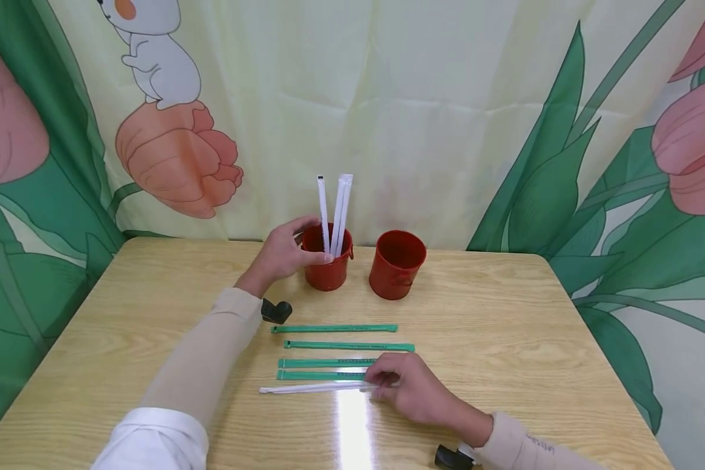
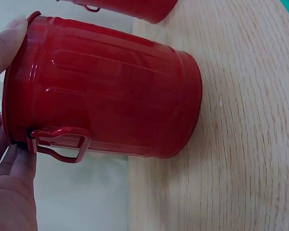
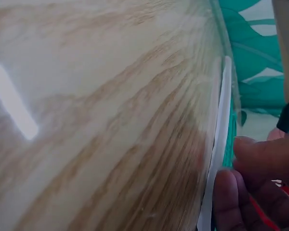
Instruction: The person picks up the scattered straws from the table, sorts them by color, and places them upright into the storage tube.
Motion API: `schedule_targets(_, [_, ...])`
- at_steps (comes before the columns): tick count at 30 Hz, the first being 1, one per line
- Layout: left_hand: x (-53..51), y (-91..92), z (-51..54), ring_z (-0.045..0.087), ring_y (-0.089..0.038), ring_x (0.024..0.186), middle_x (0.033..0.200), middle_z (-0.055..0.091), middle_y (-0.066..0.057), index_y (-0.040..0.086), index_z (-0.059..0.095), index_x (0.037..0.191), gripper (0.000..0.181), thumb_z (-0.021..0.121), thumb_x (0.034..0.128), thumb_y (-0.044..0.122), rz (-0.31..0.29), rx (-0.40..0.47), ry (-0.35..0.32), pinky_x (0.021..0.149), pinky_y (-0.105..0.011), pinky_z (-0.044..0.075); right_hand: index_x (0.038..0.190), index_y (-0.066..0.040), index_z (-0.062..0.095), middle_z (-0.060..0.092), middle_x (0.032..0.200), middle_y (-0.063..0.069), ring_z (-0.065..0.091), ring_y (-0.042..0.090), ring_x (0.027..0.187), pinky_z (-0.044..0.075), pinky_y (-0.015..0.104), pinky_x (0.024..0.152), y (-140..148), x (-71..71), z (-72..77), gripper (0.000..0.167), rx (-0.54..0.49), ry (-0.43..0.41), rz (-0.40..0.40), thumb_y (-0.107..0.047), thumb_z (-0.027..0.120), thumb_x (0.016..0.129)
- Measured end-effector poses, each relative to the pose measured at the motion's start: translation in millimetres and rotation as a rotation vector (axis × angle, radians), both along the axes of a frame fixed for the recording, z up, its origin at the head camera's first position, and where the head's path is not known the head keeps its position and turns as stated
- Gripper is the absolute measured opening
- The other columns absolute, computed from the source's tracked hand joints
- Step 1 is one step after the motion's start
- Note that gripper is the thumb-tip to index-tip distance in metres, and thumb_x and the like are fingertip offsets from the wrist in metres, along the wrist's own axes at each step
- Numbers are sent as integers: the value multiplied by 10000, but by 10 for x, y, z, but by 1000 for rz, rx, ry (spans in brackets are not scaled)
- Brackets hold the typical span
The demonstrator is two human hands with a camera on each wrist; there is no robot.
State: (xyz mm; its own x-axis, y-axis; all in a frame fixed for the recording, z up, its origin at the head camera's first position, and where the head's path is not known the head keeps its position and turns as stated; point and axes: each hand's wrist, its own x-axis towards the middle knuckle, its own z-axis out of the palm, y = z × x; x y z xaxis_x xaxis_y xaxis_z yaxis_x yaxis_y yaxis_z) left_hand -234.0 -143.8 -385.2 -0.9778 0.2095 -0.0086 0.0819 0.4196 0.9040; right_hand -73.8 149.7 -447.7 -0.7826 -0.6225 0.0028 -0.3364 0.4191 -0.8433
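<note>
My left hand (image 1: pixel 284 251) grips the rim of the left red bucket (image 1: pixel 326 277), thumb on the near side and fingers behind. Several white paper-wrapped straws (image 1: pixel 341 209) stand upright in this bucket. In the left wrist view the bucket (image 2: pixel 111 91) fills much of the picture, its small side handle (image 2: pixel 62 144) near my fingers. Lower down, my right hand (image 1: pixel 414 388) pinches the right end of a white wrapped straw (image 1: pixel 305 388) lying on the table. The right wrist view shows my fingertips (image 3: pixel 226 192) against this straw (image 3: pixel 221 120).
Several green wrapped straws (image 1: pixel 335 328) lie in rows above the white one on the wooden table (image 1: pixel 505 339). A second red bucket (image 1: pixel 390 281) stands right of the first. Behind the table's far edge hangs a printed curtain (image 1: pixel 423 130).
</note>
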Motion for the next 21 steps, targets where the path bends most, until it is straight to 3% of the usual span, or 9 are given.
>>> schedule_targets(7, [-5, 9, -25, 467, -368, 1482, 1578, 511, -85, 150, 472, 1547, 815, 879, 851, 265, 1, 2, -1, 1146, -533, 500, 930, -153, 768, 719, 895, -64, 583, -27, 825, 543, 159, 719, -64, 45, -31, 177, 134, 231, 47, 10, 796, 865])
schedule_targets(12, [2, 2, -29, 459, -371, 1490, 1586, 506, -89, 145, 467, 1552, 820, 877, 853, 270, 0, -2, -3, 1143, -537, 500, 922, -145, 767, 684, 867, -81, 548, -16, 790, 509, 133, 690, -116, 74, -35, 198, 188, 369, 54, 33, 806, 844])
schedule_targets(21, [-6, 7, -37, 469, -375, 1482, 1584, 507, -94, 143, 473, 1549, 818, 878, 849, 270, 0, -18, 10, 1139, -533, 505, 976, -123, 745, 667, 945, -55, 606, 41, 878, 556, 196, 761, -186, 87, -30, 151, 303, 484, 44, -8, 778, 885])
